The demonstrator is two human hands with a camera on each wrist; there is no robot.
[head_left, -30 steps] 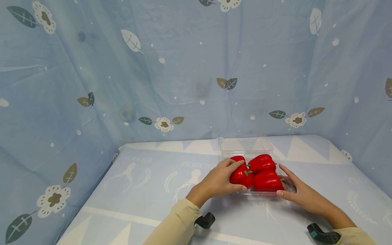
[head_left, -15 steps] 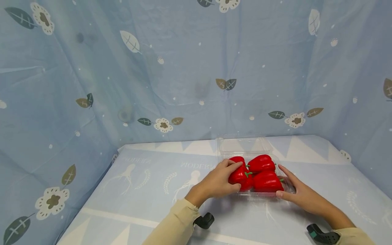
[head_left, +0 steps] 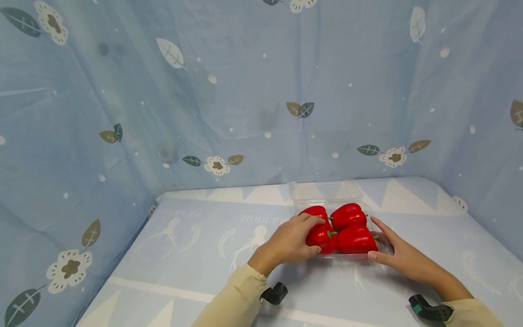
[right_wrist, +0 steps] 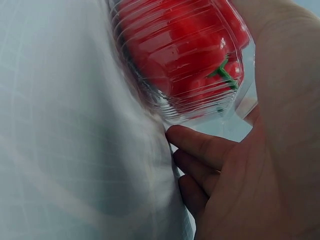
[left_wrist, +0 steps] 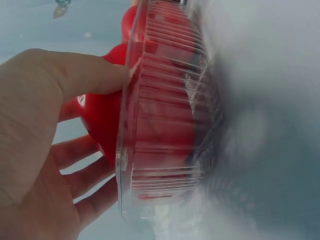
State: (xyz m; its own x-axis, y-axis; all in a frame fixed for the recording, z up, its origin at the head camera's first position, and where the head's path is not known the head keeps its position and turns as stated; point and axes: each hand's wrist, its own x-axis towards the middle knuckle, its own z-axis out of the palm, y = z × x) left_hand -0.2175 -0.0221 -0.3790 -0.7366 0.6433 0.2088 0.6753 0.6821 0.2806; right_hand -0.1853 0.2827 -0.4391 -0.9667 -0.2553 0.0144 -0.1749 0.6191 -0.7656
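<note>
A clear plastic clamshell container (head_left: 347,257) lies open on the table, holding several red bell peppers with green stems. My left hand (head_left: 292,238) holds the front-left bell pepper (head_left: 327,243), fingers over its top and thumb at the front rim. In the left wrist view the thumb lies right against the container's rim (left_wrist: 122,165). Behind that pepper sits another bell pepper (head_left: 314,210), partly hidden by the fingers. Two more, a back bell pepper (head_left: 348,215) and a front bell pepper (head_left: 354,239), fill the right half. My right hand (head_left: 404,259) grips the container's right end, thumb at the front corner.
The container's transparent lid (head_left: 323,191) is folded back toward the curtain (head_left: 245,91) behind the table. A pale patterned cloth (head_left: 196,254) covers the tabletop. Black bands (head_left: 429,311) sit on both wrists, next to beige sleeves (head_left: 234,297).
The back-left bell pepper now shows farther out to the left beyond my left fingers. My left thumb has drawn slightly back along the front rim. The right hand stays in place.
</note>
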